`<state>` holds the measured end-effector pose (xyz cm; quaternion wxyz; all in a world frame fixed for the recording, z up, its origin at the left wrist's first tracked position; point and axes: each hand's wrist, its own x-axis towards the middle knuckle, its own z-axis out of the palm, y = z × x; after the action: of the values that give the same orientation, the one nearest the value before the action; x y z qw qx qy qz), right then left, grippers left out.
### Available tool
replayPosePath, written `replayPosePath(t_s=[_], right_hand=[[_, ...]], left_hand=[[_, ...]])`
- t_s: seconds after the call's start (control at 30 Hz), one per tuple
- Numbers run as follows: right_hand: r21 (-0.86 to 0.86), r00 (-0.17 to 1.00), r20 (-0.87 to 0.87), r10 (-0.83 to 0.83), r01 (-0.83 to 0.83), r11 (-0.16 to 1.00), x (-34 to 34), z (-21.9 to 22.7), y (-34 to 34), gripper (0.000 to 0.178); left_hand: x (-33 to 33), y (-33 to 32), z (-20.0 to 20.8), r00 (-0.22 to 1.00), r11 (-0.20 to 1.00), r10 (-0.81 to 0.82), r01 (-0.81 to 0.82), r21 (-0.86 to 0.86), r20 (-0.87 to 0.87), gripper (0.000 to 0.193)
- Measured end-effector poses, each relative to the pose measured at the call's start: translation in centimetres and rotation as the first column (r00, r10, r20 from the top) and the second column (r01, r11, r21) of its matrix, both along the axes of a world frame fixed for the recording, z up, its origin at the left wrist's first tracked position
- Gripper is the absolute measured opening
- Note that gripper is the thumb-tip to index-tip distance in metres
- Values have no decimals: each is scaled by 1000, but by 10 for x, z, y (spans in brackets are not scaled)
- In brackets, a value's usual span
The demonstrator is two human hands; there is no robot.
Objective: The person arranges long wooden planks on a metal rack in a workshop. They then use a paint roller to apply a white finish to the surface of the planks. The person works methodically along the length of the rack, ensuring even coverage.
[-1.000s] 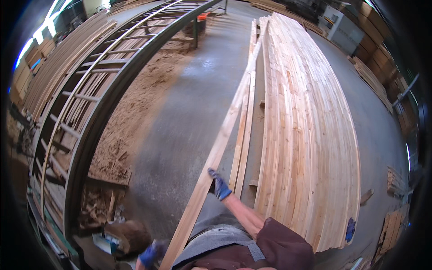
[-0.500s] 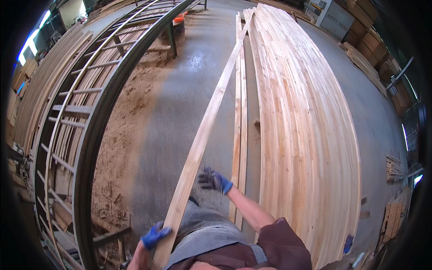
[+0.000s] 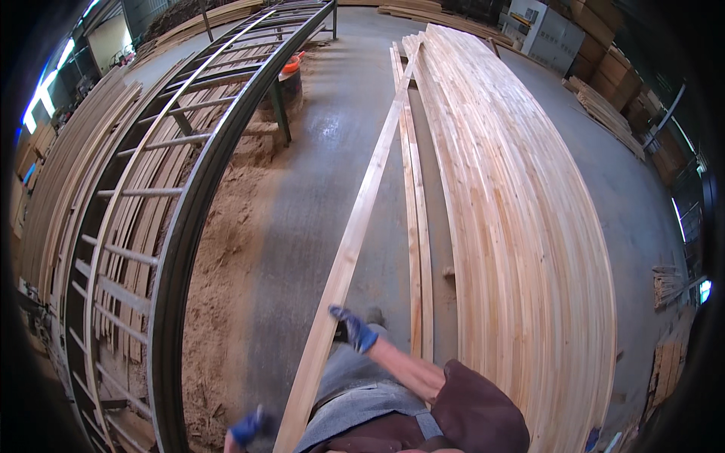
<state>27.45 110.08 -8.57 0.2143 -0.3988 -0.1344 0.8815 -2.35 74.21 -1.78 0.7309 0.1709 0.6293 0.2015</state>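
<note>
Nearest, the left hand is a blur beside the long board, apart from its left edge; I cannot tell how its fingers stand. The right hand touches the board's right edge, but whether it clamps underneath is hidden. The board slants up from the bottom of the view. On its left, a broad strip of grey floor reaches to the sawdust beside the roller conveyor. On its right, the gap to 2 narrow boards tapers with distance until the board crosses over them, its far end at the left edge of the wide board stack. Compared with 0.5 s ago, the right hand has moved from spread and apart to contact; the left hand has left the board.
</note>
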Motion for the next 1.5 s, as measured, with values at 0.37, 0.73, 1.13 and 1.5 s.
replayPosePath(t_s=[0.37, 0.73, 1.13, 1.5], right_hand=[[73, 607, -372, 702, -735, 674, 41, -2, 223, 35], [88, 988, 93, -121, 112, 990, 22, -38, 681, 78], [21, 966, 89, -242, 241, 970, -29, -39, 978, 89], [129, 942, 59, -330, 320, 938, 15, -101, 946, 64]], left_hand=[[113, 565, 40, 991, 954, -133, 135, 268, -27, 52], [38, 605, 28, 979, 940, -122, 166, 297, -162, 65], [40, 610, 34, 505, 878, -367, 465, -112, -781, 95], [122, 647, 82, 396, 897, -432, 279, -342, -811, 87]])
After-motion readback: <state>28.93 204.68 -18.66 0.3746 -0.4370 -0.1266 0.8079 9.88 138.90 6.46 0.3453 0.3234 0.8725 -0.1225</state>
